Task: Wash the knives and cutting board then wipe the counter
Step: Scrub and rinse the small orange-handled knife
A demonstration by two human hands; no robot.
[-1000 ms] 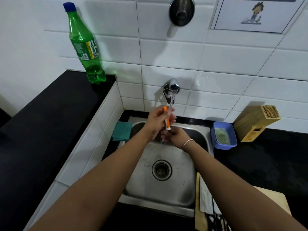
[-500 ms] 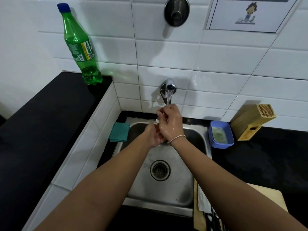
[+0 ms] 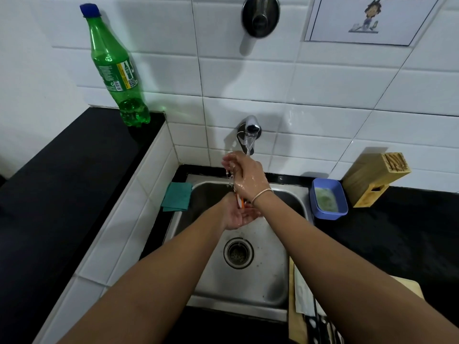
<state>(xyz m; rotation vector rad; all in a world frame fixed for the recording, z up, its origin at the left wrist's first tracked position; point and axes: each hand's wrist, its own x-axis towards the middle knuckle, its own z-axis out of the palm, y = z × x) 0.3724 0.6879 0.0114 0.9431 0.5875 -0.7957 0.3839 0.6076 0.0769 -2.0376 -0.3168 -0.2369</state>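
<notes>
Over the sink [image 3: 278, 289], under the running tap [image 3: 250, 127], the left hand [image 3: 236, 216] grips an orange-handled knife [image 3: 240, 201]; right hand [image 3: 246, 177] fingers curl round its upper part.

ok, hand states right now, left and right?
Left hand: palm up under the orange-handled knife, fingers loosely curled round the handle, holding it.
Right hand: under the tap stream, over the knife; grip cannot be told.
</notes>
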